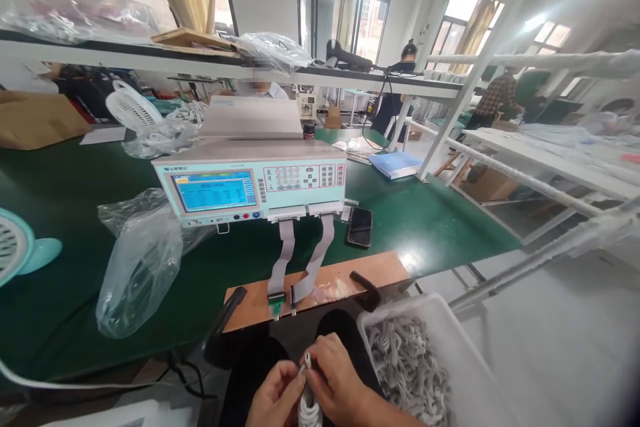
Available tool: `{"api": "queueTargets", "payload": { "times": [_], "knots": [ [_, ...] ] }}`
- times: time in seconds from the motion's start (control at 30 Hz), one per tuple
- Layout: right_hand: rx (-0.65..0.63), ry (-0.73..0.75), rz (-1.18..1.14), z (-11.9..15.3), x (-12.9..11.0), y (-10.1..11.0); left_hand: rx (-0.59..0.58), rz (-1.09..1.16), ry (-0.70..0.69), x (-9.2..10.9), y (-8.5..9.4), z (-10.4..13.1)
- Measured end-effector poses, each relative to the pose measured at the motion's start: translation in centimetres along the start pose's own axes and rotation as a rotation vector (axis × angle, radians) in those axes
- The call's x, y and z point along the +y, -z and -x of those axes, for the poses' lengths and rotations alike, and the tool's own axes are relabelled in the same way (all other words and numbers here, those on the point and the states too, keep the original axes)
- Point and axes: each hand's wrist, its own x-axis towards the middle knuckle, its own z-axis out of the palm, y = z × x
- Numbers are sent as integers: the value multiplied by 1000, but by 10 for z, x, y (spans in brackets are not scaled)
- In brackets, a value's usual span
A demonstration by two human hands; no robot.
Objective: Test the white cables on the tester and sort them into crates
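Observation:
Low in the view, my left hand [278, 392] and my right hand [336, 373] meet over my lap, both closed around a coiled white cable [310, 408]. A connector end of the cable points up between them, and my left fingertips pinch a part beside it. In front, a bench tester [300, 180] with a lit screen stands on the green table. Two grey ribbon cables [320, 257] run down from it to small connectors on a brown board [340, 280] at the table edge; a green circuit piece [277, 308] is at the left one.
A white bin [450, 320] full of coiled cables stands at my right. A phone [360, 227] lies right of the tester, a blue folder [395, 165] behind it. Plastic bags [143, 273] and a turquoise fan [20, 247] are left. Other people are in the background.

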Motion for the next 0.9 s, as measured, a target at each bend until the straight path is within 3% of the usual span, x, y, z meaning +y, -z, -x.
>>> {"api": "queueTargets", "payload": {
  "times": [0.07, 0.17, 0.3, 0.43, 0.73, 0.9],
  "knots": [
    [-13, 7, -20, -4, 2, 0, -25, -104, -1, 8, -1, -1],
    [-4, -153, -147, -11, 9, -6, -70, -217, -63, 20, -3, -5],
    [27, -458, -532, -24, 22, -22, 55, -219, -200, 17, -2, -18],
    [56, -598, -786, -35, 27, -36, 148, -178, -266, 2, 2, -30],
    [89, -671, -896, -48, 28, -45, 154, -134, -287, -1, 11, -42],
    [80, -680, -922, -49, 28, -45, 116, -243, -299, 3, 20, -43]
  ]
}}
